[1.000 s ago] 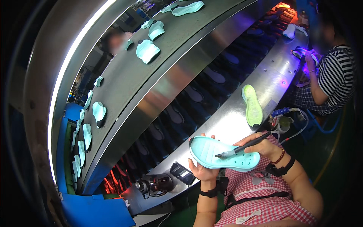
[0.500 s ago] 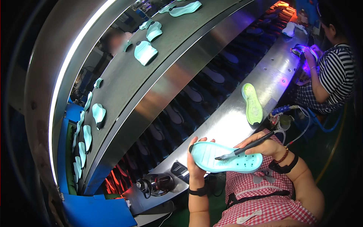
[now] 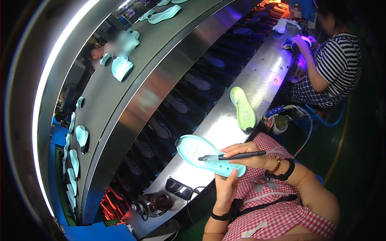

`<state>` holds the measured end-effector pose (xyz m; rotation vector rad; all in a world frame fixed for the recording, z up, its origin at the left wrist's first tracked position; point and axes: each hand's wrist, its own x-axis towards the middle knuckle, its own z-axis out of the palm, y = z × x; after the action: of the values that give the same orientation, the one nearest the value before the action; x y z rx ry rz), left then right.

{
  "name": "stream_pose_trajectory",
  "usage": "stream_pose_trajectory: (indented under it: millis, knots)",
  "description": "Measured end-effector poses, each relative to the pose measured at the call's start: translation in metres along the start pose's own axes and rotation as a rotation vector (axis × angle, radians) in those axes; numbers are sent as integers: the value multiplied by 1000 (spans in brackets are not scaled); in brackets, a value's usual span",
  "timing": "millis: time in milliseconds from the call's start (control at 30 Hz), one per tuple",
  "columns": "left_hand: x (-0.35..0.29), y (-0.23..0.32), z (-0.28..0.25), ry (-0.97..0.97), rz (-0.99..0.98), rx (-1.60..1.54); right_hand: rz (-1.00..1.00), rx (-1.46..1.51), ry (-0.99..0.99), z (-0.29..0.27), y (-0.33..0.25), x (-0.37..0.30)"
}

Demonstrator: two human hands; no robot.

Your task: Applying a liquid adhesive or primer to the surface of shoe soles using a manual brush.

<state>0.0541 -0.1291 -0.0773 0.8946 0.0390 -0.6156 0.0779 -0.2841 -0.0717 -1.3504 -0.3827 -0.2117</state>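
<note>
A turquoise shoe sole (image 3: 193,145) with a raised rim and a small black tip is held aslant in front of me. My left hand (image 3: 226,188) grips its lower right end from below, thumb over the rim near the small holes. My right hand (image 3: 253,157) is closed round the black handle of a brush (image 3: 237,156). The bristles touch, or lie just above, the inside of the sole near its middle. A yellow-green sole (image 3: 243,109) rests on the metal ledge beyond my right hand.
A dark conveyor (image 3: 132,88) carries several turquoise soles. Below it, a lower belt (image 3: 177,96) holds more soles. A phone-like black device (image 3: 179,188) and a dark glass jar (image 3: 155,204) stand on the ledge (image 3: 209,124). A co-worker in a striped top (image 3: 337,56) sits right.
My left hand has shifted from the black-tipped end of the sole to its opposite end. The sole is now more tilted, and the brush stays over its inside. The whole view has shifted.
</note>
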Motion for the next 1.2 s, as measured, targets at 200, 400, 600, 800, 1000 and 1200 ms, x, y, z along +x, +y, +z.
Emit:
stream_pose_trajectory:
  millis: [200,400,600,800,1000,1200]
  knots:
    - [7,-9,-5,85,21,65,-194,-321,-48,-1,3,-6]
    - [8,-4,-7,23,31,217,-60,-294,-51,1,5,-13]
    - [48,-1,18,12,-11,196,-14,-219,31,-4,20,-20]
    - [80,-3,31,22,-50,198,-12,-234,104,-16,43,-30]
    - [101,-9,43,41,-68,197,-3,-233,132,-31,47,-33]
    - [107,-15,49,47,-80,181,3,-240,155,-41,50,-35]
